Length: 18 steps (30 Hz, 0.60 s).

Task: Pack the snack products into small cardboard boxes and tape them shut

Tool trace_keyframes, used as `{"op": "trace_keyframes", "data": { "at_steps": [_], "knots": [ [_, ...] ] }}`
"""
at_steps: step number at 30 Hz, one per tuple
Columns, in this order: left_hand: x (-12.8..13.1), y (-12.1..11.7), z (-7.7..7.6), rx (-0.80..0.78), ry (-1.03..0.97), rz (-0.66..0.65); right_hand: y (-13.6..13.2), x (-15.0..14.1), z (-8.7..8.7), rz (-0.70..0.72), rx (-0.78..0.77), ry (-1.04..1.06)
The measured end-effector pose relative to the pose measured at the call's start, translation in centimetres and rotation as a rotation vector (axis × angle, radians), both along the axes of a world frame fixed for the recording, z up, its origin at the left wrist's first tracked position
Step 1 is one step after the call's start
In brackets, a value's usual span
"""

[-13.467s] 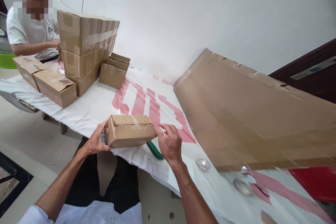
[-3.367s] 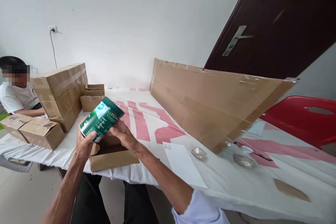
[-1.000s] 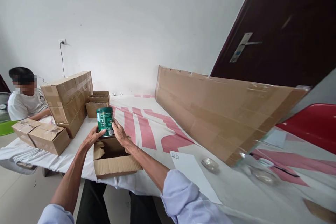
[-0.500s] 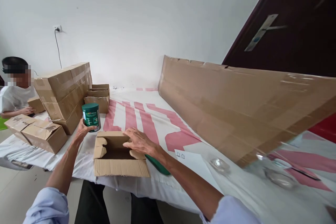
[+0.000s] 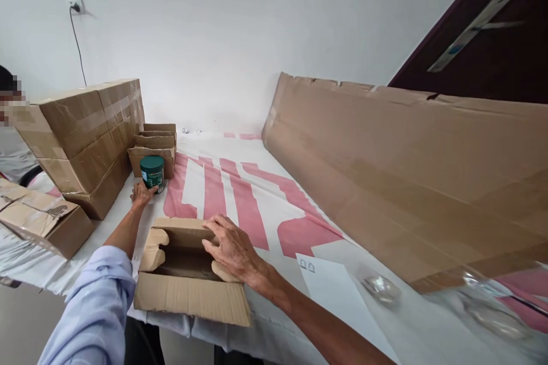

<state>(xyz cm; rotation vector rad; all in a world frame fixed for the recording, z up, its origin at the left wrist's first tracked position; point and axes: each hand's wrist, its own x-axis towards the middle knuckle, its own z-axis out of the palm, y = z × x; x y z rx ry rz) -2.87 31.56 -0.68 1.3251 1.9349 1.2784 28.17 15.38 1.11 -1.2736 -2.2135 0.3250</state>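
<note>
My left hand [image 5: 143, 194] is closed round the lower part of a green canister [image 5: 153, 166] with a darker green lid. It holds the canister upright at the far left of the table, just in front of several open cardboard boxes [image 5: 145, 158]. Close to me is another open cardboard box [image 5: 192, 299], its front flap folded out and its side flaps spread. The inside looks dark, and I see nothing in it. My right hand [image 5: 233, 248] grips this box at its right end, fingers bent over the back right corner. Part of that end is hidden by the hand.
Taped cartons [image 5: 88, 137] are stacked at the left, with another carton [image 5: 47, 214] before them. A long cardboard sheet [image 5: 385, 182] leans along the right. Paper [image 5: 338, 302] and clear plastic [image 5: 381, 288] lie on the cloth. A person [image 5: 11, 142] sits far left.
My left hand has carried the canister away from me, towards the open boxes at the back. My right hand stays on the near box. The view has turned, and a green thing beside the box is now out of sight.
</note>
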Motion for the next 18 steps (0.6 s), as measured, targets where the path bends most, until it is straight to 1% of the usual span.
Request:
{"op": "trace_keyframes", "data": {
  "at_steps": [2,3,4,5,6,7,9,10,12,13,14,15,16,18],
  "knots": [
    [0.3,0.5,1.8,0.013,0.038,0.020,0.3,-0.1,-0.2,-0.021,0.007,0.001],
    [0.3,0.2,2.9,0.035,0.054,0.016,0.5,-0.1,-0.3,-0.019,0.007,0.005],
    [0.2,-0.7,4.0,0.066,0.070,0.010,0.7,-0.1,-0.3,-0.013,0.007,0.007],
    [0.0,-2.1,5.1,0.101,0.086,0.002,0.9,-0.1,-0.3,-0.007,0.007,0.006],
    [-0.2,-4.2,6.1,0.139,0.101,-0.001,1.1,-0.2,-0.2,-0.003,0.007,0.001],
    [-0.4,-6.8,7.0,0.178,0.115,-0.006,1.4,-0.4,-0.2,-0.004,0.008,-0.008],
    [-0.4,-13.1,8.2,0.252,0.146,-0.025,2.1,-1.0,0.2,-0.024,0.017,-0.039],
    [-0.1,-16.4,8.4,0.294,0.165,-0.043,2.5,-1.4,0.4,-0.044,0.019,-0.056],
    [1.1,-22.5,8.2,0.411,0.257,-0.034,3.8,-2.6,1.0,-0.100,0.015,-0.079],
    [1.9,-24.9,7.7,0.436,0.294,-0.047,4.7,-3.3,1.3,-0.135,0.008,-0.079],
    [3.0,-26.7,7.0,0.457,0.314,-0.087,5.6,-4.1,1.6,-0.172,-0.004,-0.063],
    [4.1,-27.9,6.2,0.456,0.314,-0.147,6.7,-4.9,1.9,-0.206,-0.019,-0.035],
    [5.2,-28.4,5.2,0.437,0.301,-0.213,7.8,-5.9,2.3,-0.233,-0.033,-0.001],
    [7.2,-28.1,3.3,0.356,0.269,-0.301,10.0,-8.0,2.8,-0.252,-0.046,0.068]
  ]
}}
